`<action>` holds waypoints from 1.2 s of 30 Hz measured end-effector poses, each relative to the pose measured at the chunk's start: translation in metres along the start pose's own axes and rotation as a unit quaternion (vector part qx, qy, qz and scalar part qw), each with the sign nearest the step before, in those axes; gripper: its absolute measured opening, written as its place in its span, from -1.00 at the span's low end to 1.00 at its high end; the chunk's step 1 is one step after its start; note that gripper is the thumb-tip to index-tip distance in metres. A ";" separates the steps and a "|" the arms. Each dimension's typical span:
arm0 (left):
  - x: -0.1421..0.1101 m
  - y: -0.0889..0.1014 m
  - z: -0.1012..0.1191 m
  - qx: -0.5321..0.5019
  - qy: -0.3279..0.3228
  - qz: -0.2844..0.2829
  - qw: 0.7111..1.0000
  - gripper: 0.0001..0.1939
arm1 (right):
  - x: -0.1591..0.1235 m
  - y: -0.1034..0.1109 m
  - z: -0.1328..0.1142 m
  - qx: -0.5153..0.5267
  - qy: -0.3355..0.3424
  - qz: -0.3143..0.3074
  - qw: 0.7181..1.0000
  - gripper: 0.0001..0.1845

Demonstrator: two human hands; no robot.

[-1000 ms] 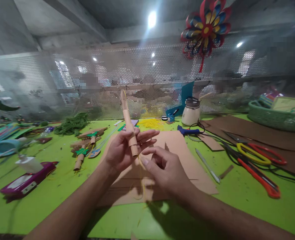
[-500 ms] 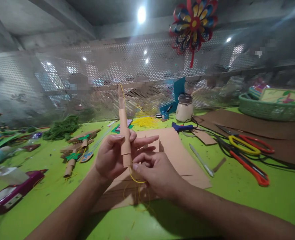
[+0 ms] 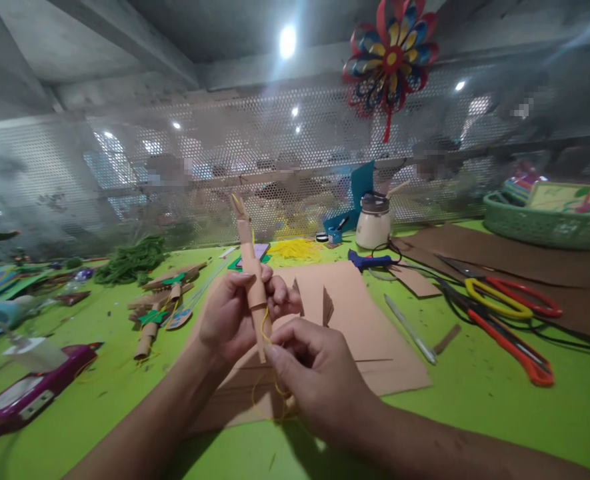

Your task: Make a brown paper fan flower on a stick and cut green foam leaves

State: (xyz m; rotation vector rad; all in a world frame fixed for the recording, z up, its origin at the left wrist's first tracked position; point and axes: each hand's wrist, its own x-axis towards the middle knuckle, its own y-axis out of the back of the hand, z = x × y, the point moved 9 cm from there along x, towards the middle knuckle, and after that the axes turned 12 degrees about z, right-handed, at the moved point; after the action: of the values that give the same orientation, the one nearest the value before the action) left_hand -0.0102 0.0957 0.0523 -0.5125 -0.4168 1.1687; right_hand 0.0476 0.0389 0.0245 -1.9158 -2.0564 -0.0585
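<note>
My left hand (image 3: 229, 313) is closed round a slim rolled brown paper tube (image 3: 255, 283), tilted with its narrow upper end away from me. A strip of the same paper is wrapped about its middle. Yellow string (image 3: 264, 321) runs along the tube, showing near its tip and below the wrap. At the lower end, thumb and fingertips of my right hand (image 3: 322, 370) pinch the string, close against the tube. Loose yellow loops hang under the right hand. Beneath both hands lies a large brown paper sheet (image 3: 395, 363), with small folded paper pieces (image 3: 327, 308) standing on it.
Scissors (image 3: 499, 300), an orange-handled cutter (image 3: 512, 347), a silver pen (image 3: 409, 328) and a blue glue gun (image 3: 375, 260) lie right. A white jar (image 3: 373, 230) and green basket (image 3: 549, 223) stand behind. Left are paper figures (image 3: 149, 327), green yarn (image 3: 132, 260) and a purple power strip (image 3: 39, 390).
The tube's upper end has dropped and the string there hangs slacker. My left fingers, stretched out before, have curled in. My right hand has moved slightly down, still pinching the string.
</note>
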 end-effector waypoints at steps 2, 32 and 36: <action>0.000 0.000 -0.002 0.002 0.004 0.013 1.000 -0.82 | 0.001 0.001 0.007 0.002 -0.027 0.009 1.000 -0.84; 0.008 0.016 -0.009 -0.019 -0.035 0.128 0.991 -0.80 | 0.000 -0.005 0.008 -0.021 0.048 0.003 0.999 -0.79; 0.003 0.022 -0.006 0.027 -0.061 0.157 0.985 -0.78 | 0.003 -0.008 0.009 -0.021 0.073 0.009 0.997 -0.76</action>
State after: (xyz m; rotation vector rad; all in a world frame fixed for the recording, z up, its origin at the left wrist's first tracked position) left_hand -0.0224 0.1040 0.0350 -0.4725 -0.4178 1.5169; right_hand 0.0382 0.0433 0.0185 -1.8938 -1.9567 -0.2339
